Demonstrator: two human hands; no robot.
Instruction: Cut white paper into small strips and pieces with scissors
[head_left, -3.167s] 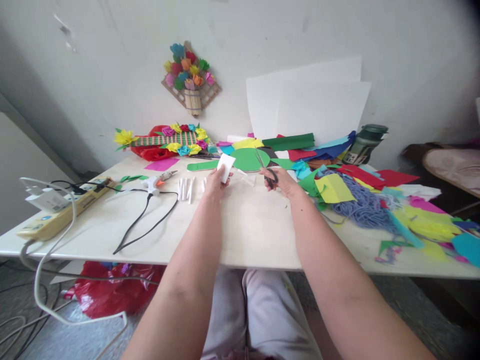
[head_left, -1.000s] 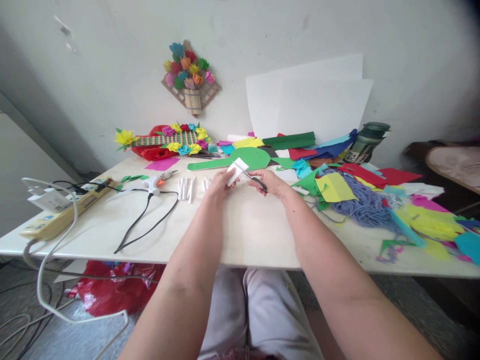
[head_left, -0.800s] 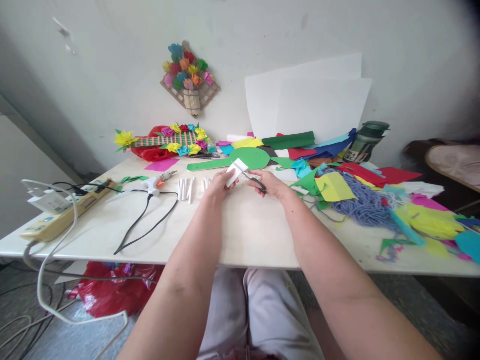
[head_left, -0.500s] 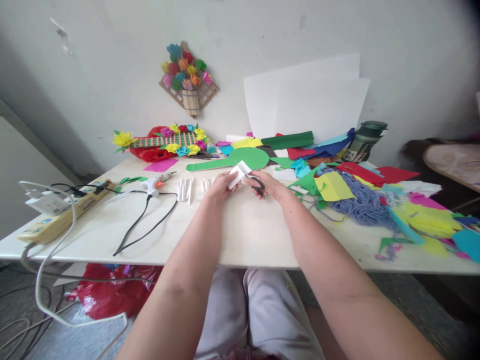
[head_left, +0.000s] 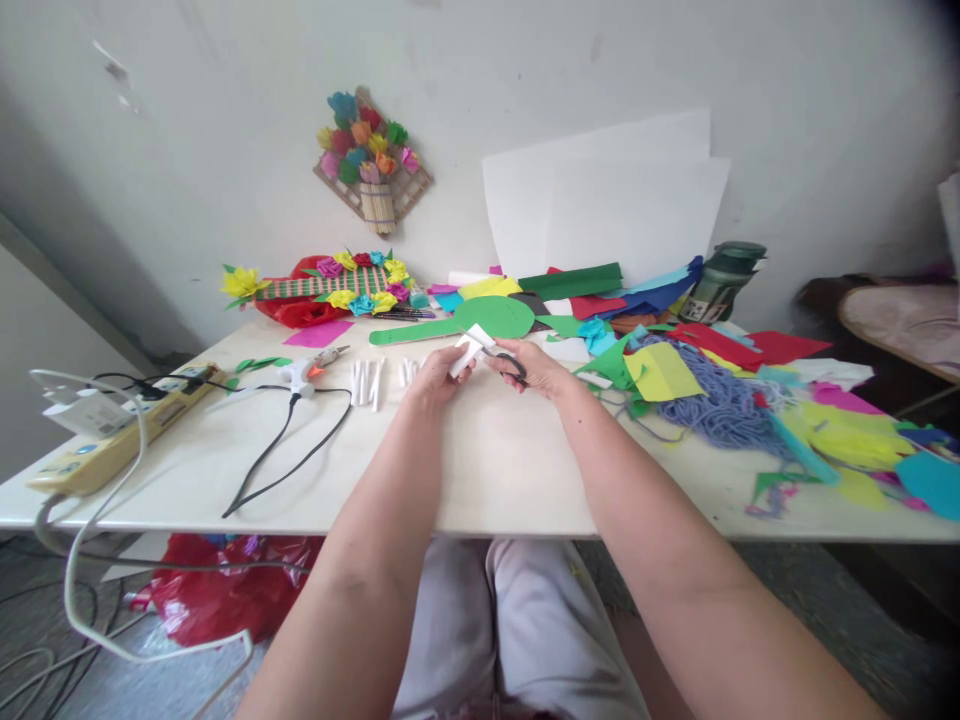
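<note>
— white paper [head_left: 466,351] piece, small and folded-looking, where is it?

— up over the middle of the table [head_left: 495,470], a little toward the far side, pinched in the left hand [head_left: 433,376]. thumb and fingers are closed on its near edge, and the far end pokes up toward the green paddle shape [head_left: 480,318].

— and the right hand [head_left: 534,367]?

— curled around the black handles of the scissors [head_left: 504,361], fingers through the loops. the blades point left, into the paper. how far apart the blades stand i cannot tell, they're too small.

— so the two hands are close together?

— nearly touching, paper and blades between them, both forearms reaching out from the near edge.

— what lies to the left?

— a row of small white rolls [head_left: 367,380] just left of the left hand, then a glue gun [head_left: 304,372] with its black cord [head_left: 281,450] trailing toward the near side. farther left, at the table's edge, a power strip [head_left: 112,440].

— right side?

— a heap of coloured paper scraps [head_left: 660,372] and purple-blue yarn [head_left: 720,405], with a dark green bottle [head_left: 724,282] at the far edge. white sheets [head_left: 607,205] lean on the wall behind, and a flower decoration [head_left: 330,283] lies at the far left of the table.
</note>
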